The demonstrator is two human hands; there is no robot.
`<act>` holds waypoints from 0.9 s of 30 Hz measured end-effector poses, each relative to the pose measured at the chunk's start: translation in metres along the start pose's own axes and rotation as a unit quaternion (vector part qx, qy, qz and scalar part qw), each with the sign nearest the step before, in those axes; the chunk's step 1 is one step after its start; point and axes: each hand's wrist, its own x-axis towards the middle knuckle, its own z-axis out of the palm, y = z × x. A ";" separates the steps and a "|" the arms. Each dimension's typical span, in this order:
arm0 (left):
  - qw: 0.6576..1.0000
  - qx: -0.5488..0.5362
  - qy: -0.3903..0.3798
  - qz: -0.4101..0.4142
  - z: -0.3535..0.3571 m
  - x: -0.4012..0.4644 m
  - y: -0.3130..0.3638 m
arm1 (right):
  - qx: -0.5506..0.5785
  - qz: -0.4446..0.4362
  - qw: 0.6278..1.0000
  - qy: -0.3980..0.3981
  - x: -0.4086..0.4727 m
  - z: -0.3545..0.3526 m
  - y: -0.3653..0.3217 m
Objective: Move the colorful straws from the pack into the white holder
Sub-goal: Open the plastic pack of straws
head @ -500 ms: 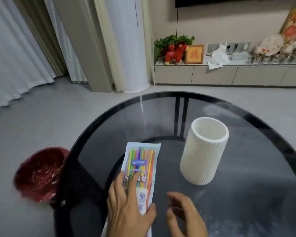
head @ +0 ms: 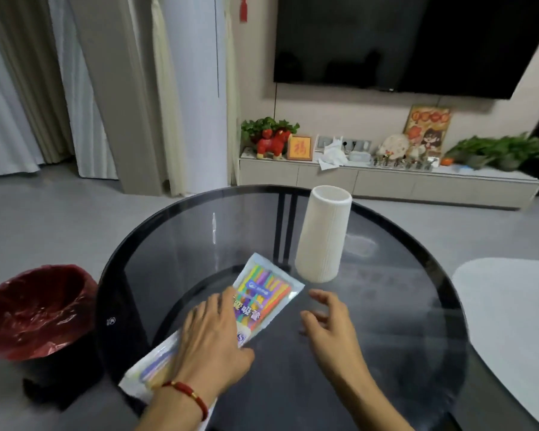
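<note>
Straw pack (head: 263, 293) lies under left hand (head: 210, 335).

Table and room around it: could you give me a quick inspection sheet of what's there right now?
Surface: round dark glass table.
Job's things: straw pack lying flat, unopened; white holder upright beyond it, no straws seen inside.
Clutter: nothing seen.
Hands: left hand rests flat on the pack; right hand hovers beside it, holding nothing.
Cables: nothing seen on the table.
Surroundings: red-lined bin at left; TV above a low cabinet.
</note>
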 end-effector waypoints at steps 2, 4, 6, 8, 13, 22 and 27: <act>0.998 0.015 0.015 0.053 -0.014 -0.011 -0.003 | -0.020 0.006 0.999 0.028 -0.006 -0.017 -0.015; 0.995 0.029 0.025 0.097 -0.026 -0.019 -0.002 | -0.050 0.020 0.999 0.000 -0.009 -0.034 -0.035; 0.988 0.048 0.047 0.137 -0.034 -0.025 0.003 | -0.092 0.009 0.995 -0.032 -0.015 -0.050 -0.055; 0.982 0.065 0.068 0.164 -0.036 -0.025 0.007 | -0.102 0.005 0.994 -0.036 -0.023 -0.061 -0.062; 0.987 0.031 0.001 0.160 -0.043 -0.018 0.040 | 0.019 0.037 0.998 -0.042 -0.030 -0.062 -0.048; 0.971 -0.184 0.101 0.113 -0.008 -0.007 0.055 | 0.267 0.088 0.941 -0.190 -0.008 -0.022 -0.016; 0.971 -0.193 0.110 0.087 -0.008 0.005 0.061 | 0.326 0.097 0.921 -0.193 0.003 -0.017 -0.017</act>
